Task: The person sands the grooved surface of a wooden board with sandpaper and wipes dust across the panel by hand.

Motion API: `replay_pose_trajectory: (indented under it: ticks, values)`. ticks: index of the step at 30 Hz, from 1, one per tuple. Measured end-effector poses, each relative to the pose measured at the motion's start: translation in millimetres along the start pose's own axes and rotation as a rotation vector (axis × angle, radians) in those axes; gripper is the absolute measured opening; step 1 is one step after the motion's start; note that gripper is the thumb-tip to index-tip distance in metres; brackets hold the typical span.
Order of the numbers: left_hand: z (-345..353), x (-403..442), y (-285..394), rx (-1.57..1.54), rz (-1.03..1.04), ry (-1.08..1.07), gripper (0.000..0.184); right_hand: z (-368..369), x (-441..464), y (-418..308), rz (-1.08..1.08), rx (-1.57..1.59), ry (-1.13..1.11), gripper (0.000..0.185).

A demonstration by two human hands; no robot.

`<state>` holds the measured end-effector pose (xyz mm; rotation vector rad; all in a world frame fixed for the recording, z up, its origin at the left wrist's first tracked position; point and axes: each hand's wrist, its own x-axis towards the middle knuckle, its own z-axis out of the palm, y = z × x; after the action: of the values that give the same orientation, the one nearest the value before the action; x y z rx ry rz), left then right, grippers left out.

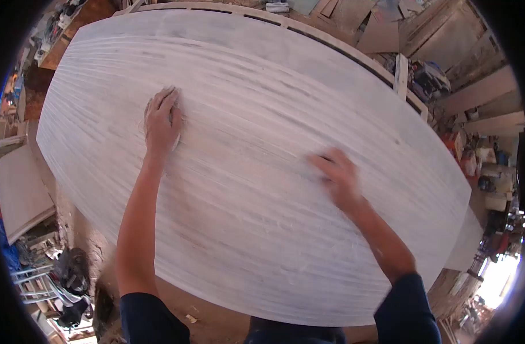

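A broad, pale panel (233, 155) with whitish dust and long streaks stretches out in front of me, its outline curved and angled at the ends. My left hand (164, 120) rests on its left part, fingers slightly bent and lying against the surface; whether anything thin is under the palm is hidden. Further right, my right hand (340, 178) is over the panel and smeared by motion. Its fingers are curled, and a small dark patch shows between them that I cannot identify.
A slatted wooden frame (401, 74) runs behind the far edge. Boards (383, 34) and scraps lie on the ground beyond. A flat sheet (22, 189) leans at left, above metal tubing and dark items (72, 269). Assorted clutter (486, 166) stands at right.
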<state>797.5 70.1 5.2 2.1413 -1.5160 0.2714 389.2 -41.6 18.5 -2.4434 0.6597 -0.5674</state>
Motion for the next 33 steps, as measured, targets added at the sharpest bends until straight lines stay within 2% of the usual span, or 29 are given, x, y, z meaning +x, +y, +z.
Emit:
replay_pose_trajectory:
  ticks: [3,6,7,9,10,11,12,13,15,16,17,18,19,20,21,22,25,27,28,30,31,32,33]
  values:
    - [-2,-2,11,-0.008,-0.041,-0.004,0.033,-51,-45,17,0.114,-0.122,0.031,0.056]
    - [-3,1,11,0.038,-0.025,-0.007,0.032,-30,-3,2,0.118,-0.097,-0.004,0.054]
    - [-2,0,10,-0.003,-0.046,0.005,0.031,-4,25,-6,0.088,0.030,0.008,0.048]
    - [-3,0,8,-0.029,-0.057,0.010,0.030,72,100,-30,-0.120,0.079,0.116,0.026]
    - [-4,0,9,-0.064,-0.083,0.010,0.030,109,142,-46,-0.142,0.077,0.104,0.018]
    - [-6,-1,11,-0.098,-0.110,0.010,0.029,150,182,-61,-0.194,0.101,0.195,0.020]
    - [-6,-2,16,-0.092,-0.098,0.004,0.029,184,216,-80,-0.209,0.030,0.408,0.015]
    - [-6,-1,18,-0.103,-0.163,-0.003,0.030,179,221,-86,-0.196,0.027,0.425,0.015]
    - [-8,0,15,-0.113,-0.225,-0.016,0.031,159,226,-101,-0.173,-0.037,0.080,0.014]
    - [-6,-3,10,-0.046,-0.153,0.005,0.029,163,197,-75,-0.249,-0.107,0.266,0.015]
    - [-5,-3,7,0.018,-0.082,0.036,0.027,124,156,-56,-0.267,-0.171,0.079,0.020]
    - [-5,-3,7,0.006,-0.088,0.040,0.027,80,108,-40,-0.033,-0.107,-0.107,0.030]
    - [-5,-4,8,-0.005,-0.122,0.038,0.028,50,51,-7,-0.097,-0.176,-0.013,0.033]
    - [-4,-1,8,-0.014,-0.156,0.038,0.028,5,4,5,0.005,-0.233,-0.098,0.037]
    - [-2,0,8,-0.020,-0.161,0.041,0.028,-17,-47,35,0.123,-0.098,-0.038,0.044]
    - [-1,-1,9,-0.051,-0.166,0.049,0.028,-52,-76,45,0.037,-0.252,-0.025,0.053]
    - [-3,-1,3,-0.087,-0.170,0.061,0.030,-63,-67,36,0.008,-0.276,-0.082,0.058]
    - [-4,-1,0,-0.098,-0.165,0.049,0.031,-16,3,4,-0.001,-0.173,-0.121,0.058]
    - [-3,-1,-1,-0.123,-0.179,0.089,0.035,28,45,-8,-0.103,-0.080,-0.027,0.053]
    - [-6,-2,1,-0.135,-0.190,0.130,0.039,112,145,-47,-0.234,-0.114,0.028,0.037]
    - [-8,0,5,-0.148,-0.270,0.171,0.042,157,195,-65,-0.249,0.024,0.089,0.031]
    - [-10,1,8,-0.164,-0.344,0.208,0.045,183,241,-93,-0.281,-0.094,0.104,0.027]
    - [-9,1,8,-0.157,-0.328,0.196,0.045,209,277,-118,-0.209,-0.049,0.123,0.027]
